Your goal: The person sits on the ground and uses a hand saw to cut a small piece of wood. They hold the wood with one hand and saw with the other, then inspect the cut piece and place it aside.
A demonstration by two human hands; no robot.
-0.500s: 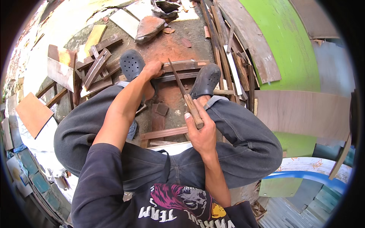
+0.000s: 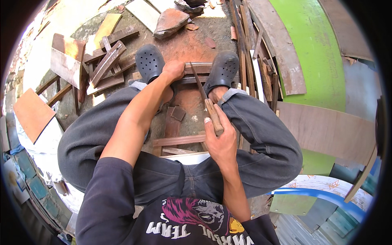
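My right hand (image 2: 221, 141) is closed around the wooden handle of a handsaw (image 2: 214, 116). Its narrow, dark blade slants away from me and lies across a brown wooden strip (image 2: 199, 70), its tip near the strip's far edge. At the strip's left end my left hand (image 2: 174, 70) is closed on the wood, beside my left clog (image 2: 149, 61). The strip's right end runs up to my right clog (image 2: 224, 67). Below it lies another dark wooden piece (image 2: 192, 80). How my left fingers wrap underneath is hidden.
Scrap boards (image 2: 107, 65) pile up at the left. A reddish stone (image 2: 170, 23) lies ahead. Long strips of wood (image 2: 243, 49) and a green panel (image 2: 308, 45) stretch along the right. Between my legs is a wooden frame piece (image 2: 179, 140) with a small dark block (image 2: 178, 113) beyond.
The view has shifted slightly. Against the strip, the saw's tip sits a little nearer to me than before. Both hands keep their hold.
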